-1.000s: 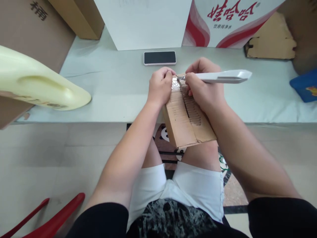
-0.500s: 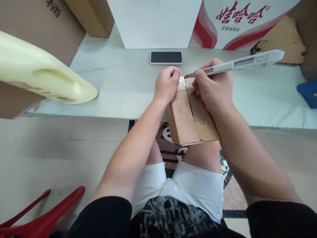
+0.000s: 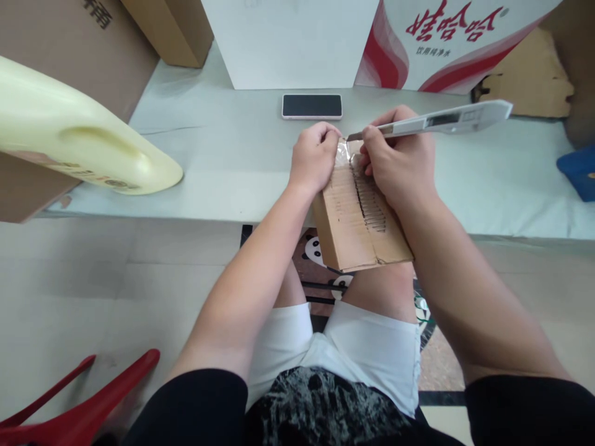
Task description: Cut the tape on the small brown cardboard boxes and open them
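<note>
A small brown cardboard box [image 3: 346, 229] with clear tape at its far end and dark pen-like strokes along its top juts over the table's front edge, above my knees. My left hand [image 3: 313, 158] grips its far left corner, fingers curled over the edge. In my right hand [image 3: 404, 161] is a white box cutter [image 3: 455, 119], pinched between thumb and fingers near the blade end. Its blade tip points left, at the taped far end of the box close to my left fingertips. Whether the tip touches the tape I cannot tell.
On the pale covered table [image 3: 223, 161], a phone [image 3: 311, 106] lies just beyond the box. Behind it stand a white carton [image 3: 292, 43] and a red-and-white carton [image 3: 446, 49]. A yellow bottle [image 3: 93, 136] is at left, a blue object [image 3: 579, 173] at right.
The box cutter's handle end has swung slightly left and down, and the tool has rolled a little in my right hand. My left hand and the box have hardly moved.
</note>
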Demonstrator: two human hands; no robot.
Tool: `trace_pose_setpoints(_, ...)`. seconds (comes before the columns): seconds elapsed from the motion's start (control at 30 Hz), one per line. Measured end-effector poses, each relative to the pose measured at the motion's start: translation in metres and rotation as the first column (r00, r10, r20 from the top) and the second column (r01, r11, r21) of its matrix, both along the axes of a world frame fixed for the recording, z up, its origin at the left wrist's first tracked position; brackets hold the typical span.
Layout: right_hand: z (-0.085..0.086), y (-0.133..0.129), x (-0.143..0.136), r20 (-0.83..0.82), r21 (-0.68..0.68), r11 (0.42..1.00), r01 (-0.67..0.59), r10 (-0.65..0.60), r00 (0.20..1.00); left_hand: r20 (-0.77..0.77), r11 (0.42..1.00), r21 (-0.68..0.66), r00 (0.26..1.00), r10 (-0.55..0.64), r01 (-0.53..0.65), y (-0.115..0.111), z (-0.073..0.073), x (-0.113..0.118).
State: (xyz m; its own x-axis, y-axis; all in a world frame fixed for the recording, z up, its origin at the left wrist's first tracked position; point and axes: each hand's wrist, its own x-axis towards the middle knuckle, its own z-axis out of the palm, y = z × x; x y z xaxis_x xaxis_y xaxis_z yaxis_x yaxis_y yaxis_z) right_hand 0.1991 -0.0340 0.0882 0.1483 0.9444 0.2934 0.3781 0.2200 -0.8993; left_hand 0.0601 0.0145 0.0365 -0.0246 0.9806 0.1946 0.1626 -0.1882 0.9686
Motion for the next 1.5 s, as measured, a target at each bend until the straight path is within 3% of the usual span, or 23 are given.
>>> trace_pose_setpoints(0.33, -0.005, 0.006, 0.001, 0.06, 0.016, 1.0, -0.026, 0.025, 0.998, 0.057, 1.0, -0.016, 0.998, 0.027, -0.026, 0.0, 0.002, 0.002)
trace_pose_setpoints(0.53, -0.002, 0.006, -0.001, 0.07, -0.003, 1.0, -0.003, 0.003, 0.998, 0.026, 0.999, 0.023, 0.999, -0.032, 0.031, 0.002, -0.002, -0.003)
trace_pose_setpoints(0.7, -0.001, 0.008, -0.001, 0.08, -0.028, 0.999, 0.032, -0.03, 0.996, 0.084, 1.0, 0.016, 0.996, -0.006, 0.005, 0.002, -0.002, -0.002)
trace_pose_setpoints(1.03, -0.002, 0.005, -0.002, 0.102, -0.029, 0.999, 0.023, -0.02, 0.995, -0.149, 0.997, -0.033, 0.987, 0.061, -0.066, -0.009, 0.016, 0.002)
trace_pose_setpoints(1.3, 0.0, 0.007, -0.003, 0.127, -0.013, 0.999, -0.042, 0.043, 0.991, -0.159, 0.995, -0.068, 0.986, 0.058, -0.069, -0.01, 0.021, 0.0)
trace_pose_setpoints(1.5, 0.009, 0.0, -0.004, 0.141, -0.049, 0.999, -0.003, 0.01, 0.99, -0.169, 0.992, -0.105, 0.984, 0.057, -0.076, -0.014, 0.027, 0.001)
